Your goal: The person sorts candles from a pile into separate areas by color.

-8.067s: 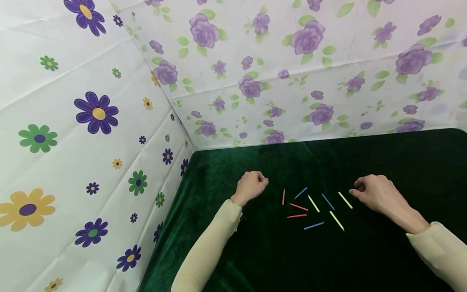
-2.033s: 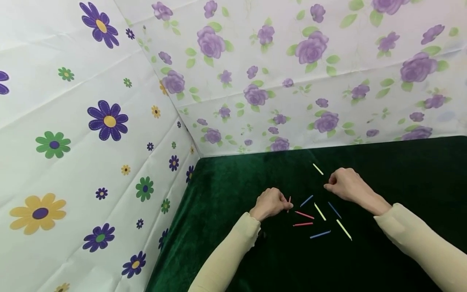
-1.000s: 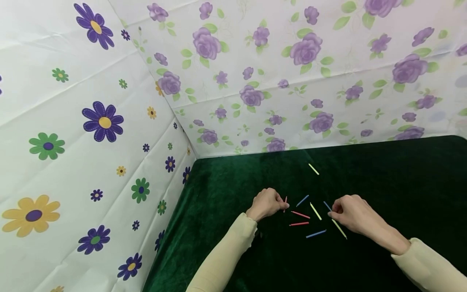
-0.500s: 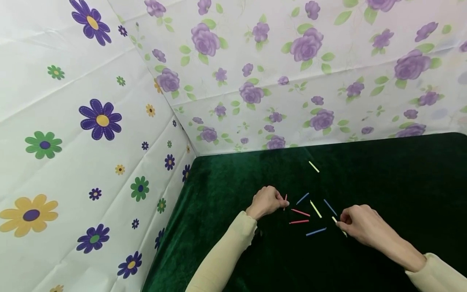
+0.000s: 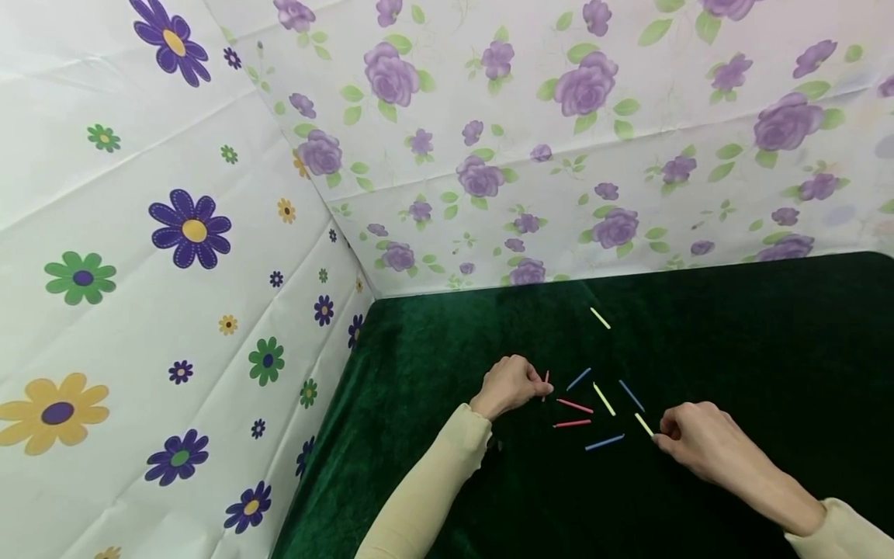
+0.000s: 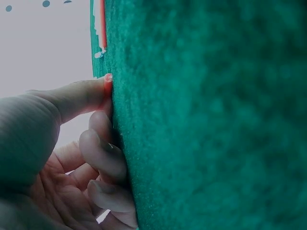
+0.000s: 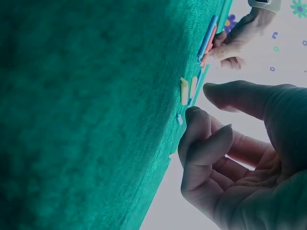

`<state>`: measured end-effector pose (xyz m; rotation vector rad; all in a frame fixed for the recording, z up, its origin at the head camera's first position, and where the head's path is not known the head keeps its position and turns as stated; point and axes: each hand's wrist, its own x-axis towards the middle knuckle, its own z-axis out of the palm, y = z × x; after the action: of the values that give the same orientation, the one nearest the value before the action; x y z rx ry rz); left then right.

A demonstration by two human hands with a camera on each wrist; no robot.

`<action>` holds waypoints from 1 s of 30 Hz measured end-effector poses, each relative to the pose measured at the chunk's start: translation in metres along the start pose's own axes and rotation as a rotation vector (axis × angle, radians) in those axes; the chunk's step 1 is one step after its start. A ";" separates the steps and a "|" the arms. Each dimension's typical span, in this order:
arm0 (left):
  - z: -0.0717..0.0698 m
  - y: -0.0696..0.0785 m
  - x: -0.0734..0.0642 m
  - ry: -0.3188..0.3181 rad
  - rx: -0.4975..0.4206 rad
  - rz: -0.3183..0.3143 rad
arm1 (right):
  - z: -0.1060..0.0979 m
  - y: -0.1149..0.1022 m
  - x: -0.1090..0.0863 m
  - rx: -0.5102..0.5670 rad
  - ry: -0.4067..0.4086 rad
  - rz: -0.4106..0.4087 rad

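Left hand pinches a red stick at the nine o'clock side of the scatter in the head view, on the green tabletop. Right hand sits between three and four o'clock, its thumb overlapping one end of a yellow stick; whether they touch is hard to tell. Between the hands lie two more red sticks, three blue sticks and a second yellow stick, with a third yellow stick apart at twelve o'clock.

Left wrist view: the thumb presses the end of the red stick, and another red stick shows at eleven o'clock.

Right wrist view: thumb and loosely bent fingers stand apart, gripping nothing, while the other hand shows between one and two o'clock.
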<state>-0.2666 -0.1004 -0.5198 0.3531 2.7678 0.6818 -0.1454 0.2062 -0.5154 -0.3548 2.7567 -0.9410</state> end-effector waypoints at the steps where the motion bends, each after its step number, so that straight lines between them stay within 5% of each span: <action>1: 0.000 0.000 0.000 -0.001 0.000 -0.002 | -0.001 0.001 0.000 0.003 -0.005 0.003; 30: 0.004 -0.006 0.004 -0.012 0.003 -0.003 | 0.013 -0.002 -0.001 0.037 -0.065 0.097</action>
<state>-0.2701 -0.1027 -0.5263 0.3525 2.7573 0.6731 -0.1407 0.1973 -0.5241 -0.2395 2.6677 -0.9378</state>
